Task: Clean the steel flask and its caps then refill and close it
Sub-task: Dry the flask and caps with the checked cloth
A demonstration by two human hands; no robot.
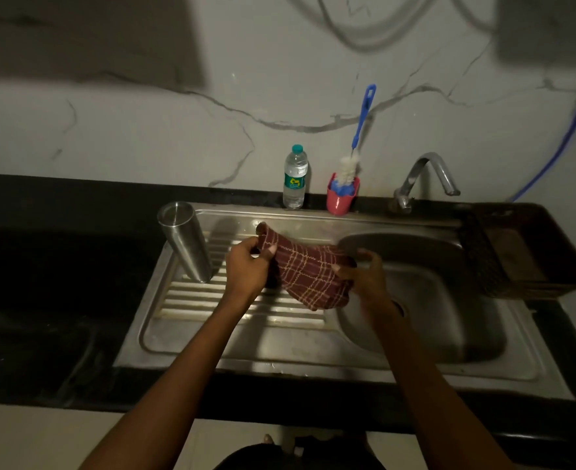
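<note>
The steel flask (185, 240) stands upside down on the ribbed drainboard at the left of the sink (280, 347). Both hands hold a maroon checked cloth (308, 269) above the drainboard's right end. My left hand (247, 266) pinches the cloth's upper left corner. My right hand (364, 276) grips its right side, and whether anything is wrapped inside the cloth is hidden. No caps are visible.
A plastic water bottle (295, 178) and a red cup holding a blue-handled bottle brush (346, 184) stand at the sink's back rim. The tap (425, 174) curves over the basin. A dark tray (531, 249) sits at the right on the black counter (42, 300).
</note>
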